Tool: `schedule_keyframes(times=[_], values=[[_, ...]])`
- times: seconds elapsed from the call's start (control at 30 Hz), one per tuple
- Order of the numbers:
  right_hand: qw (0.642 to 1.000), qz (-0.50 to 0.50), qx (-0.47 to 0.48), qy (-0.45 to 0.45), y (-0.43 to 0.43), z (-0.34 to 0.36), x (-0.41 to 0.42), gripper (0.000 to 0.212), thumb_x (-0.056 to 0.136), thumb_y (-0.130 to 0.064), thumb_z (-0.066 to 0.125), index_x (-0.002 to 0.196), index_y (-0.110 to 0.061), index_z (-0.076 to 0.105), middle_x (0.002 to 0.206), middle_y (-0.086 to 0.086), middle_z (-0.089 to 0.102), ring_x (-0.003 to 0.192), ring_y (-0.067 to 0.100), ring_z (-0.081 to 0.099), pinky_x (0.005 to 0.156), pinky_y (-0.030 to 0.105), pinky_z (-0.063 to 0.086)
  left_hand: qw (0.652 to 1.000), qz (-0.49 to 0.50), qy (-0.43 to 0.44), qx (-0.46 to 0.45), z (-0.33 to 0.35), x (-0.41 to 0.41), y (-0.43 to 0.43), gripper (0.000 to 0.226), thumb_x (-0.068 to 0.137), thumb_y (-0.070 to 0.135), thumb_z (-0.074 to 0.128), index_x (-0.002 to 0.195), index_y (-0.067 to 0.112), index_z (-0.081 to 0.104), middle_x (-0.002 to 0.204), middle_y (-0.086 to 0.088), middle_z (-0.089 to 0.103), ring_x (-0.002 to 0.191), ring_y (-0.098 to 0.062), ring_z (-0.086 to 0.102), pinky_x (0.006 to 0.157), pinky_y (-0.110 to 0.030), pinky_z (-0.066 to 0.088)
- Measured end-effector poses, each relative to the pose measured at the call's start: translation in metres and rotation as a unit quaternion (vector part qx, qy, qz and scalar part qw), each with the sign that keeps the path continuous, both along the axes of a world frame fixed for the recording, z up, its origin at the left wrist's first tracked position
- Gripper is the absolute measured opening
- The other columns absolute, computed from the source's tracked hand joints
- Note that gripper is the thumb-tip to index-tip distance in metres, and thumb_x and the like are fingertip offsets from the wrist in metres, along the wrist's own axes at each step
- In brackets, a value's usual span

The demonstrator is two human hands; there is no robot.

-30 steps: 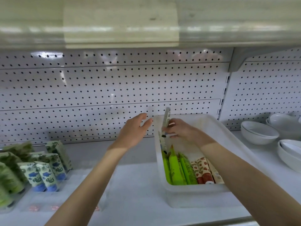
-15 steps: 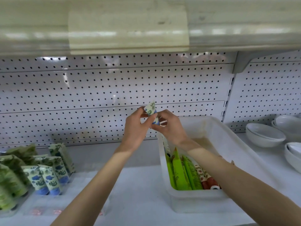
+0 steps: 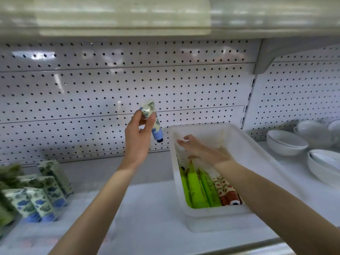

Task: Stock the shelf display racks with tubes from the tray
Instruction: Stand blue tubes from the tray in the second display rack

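My left hand (image 3: pixel 138 137) is raised in front of the pegboard and pinches a small white tube with a blue print (image 3: pixel 153 124) near its flat end, dark cap pointing down. My right hand (image 3: pixel 197 150) hovers, fingers relaxed, over the far end of the white tray (image 3: pixel 257 162) and holds nothing. Inside the tray lie several green tubes (image 3: pixel 198 188) and red-patterned tubes (image 3: pixel 227 190). At the lower left, a clear display rack (image 3: pixel 60 216) holds upright blue-print and green-print tubes (image 3: pixel 38 201).
White bowls (image 3: pixel 286 142) are stacked on the shelf to the right of the tray. A perforated back panel (image 3: pixel 110 85) runs behind everything, and an upper shelf edge (image 3: pixel 165 17) hangs overhead. Bare shelf surface (image 3: pixel 147 218) lies between rack and tray.
The blue-print tube went from both hands to my left hand alone. My right hand let go and dropped back over the tray.
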State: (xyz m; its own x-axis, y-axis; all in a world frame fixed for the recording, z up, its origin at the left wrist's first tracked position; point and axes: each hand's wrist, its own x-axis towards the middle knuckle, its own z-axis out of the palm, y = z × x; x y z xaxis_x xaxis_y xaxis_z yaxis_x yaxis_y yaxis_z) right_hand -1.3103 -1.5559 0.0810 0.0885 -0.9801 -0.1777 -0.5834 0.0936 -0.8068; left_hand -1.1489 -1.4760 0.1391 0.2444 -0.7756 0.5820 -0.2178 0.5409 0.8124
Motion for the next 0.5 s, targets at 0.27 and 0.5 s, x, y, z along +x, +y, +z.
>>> schedule_keyframes(times=[0.27,0.5], values=[[0.981,0.011,0.157,-0.112,-0.002,-0.013,-0.013,0.054,0.078,-0.056,0.065,0.108,-0.012,0.059,0.1,0.006,0.067,0.073,0.021,0.061,0.054,0.029,0.051,0.999,0.004,-0.004,0.039,-0.011,0.006,0.001,0.016,0.095,0.02,0.051,0.104,0.012,0.06,0.093,0.006,0.063,0.087,-0.011,0.058,0.076,-0.021,0.048],[0.987,0.031,0.077,-0.137,0.002,-0.008,-0.003,0.013,0.094,-0.026,0.055,0.1,-0.014,0.057,0.107,0.01,0.063,0.089,0.023,0.06,0.072,0.037,0.051,0.998,0.001,0.028,0.051,-0.012,0.005,0.004,0.005,0.094,0.02,0.053,0.098,0.02,0.055,0.094,0.008,0.065,0.095,-0.019,0.061,0.085,-0.042,0.051]])
